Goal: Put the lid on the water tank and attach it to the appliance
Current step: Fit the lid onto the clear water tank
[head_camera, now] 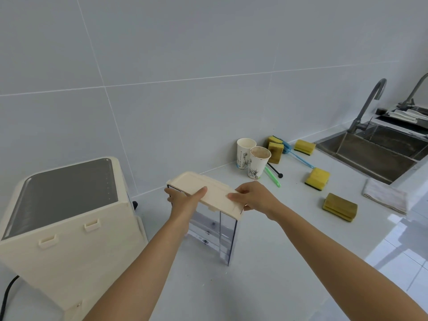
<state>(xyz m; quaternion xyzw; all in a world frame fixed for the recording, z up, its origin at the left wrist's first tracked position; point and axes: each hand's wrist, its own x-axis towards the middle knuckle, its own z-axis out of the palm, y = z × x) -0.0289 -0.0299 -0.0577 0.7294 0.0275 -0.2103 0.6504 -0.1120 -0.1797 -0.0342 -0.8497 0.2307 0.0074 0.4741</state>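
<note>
A clear water tank stands upright on the white counter in the middle of the view. A cream lid lies across its top, slightly tilted. My left hand grips the lid's left end, thumb on top and fingers under the edge. My right hand holds the lid's right end. The cream appliance with a grey top panel stands to the left of the tank, apart from it, its side showing two small clips.
Two paper cups stand behind the tank near the wall. Several yellow sponges, a blue brush and a green brush lie to the right. A folded cloth lies beside the steel sink with its taps. A black cable runs at the appliance's lower left.
</note>
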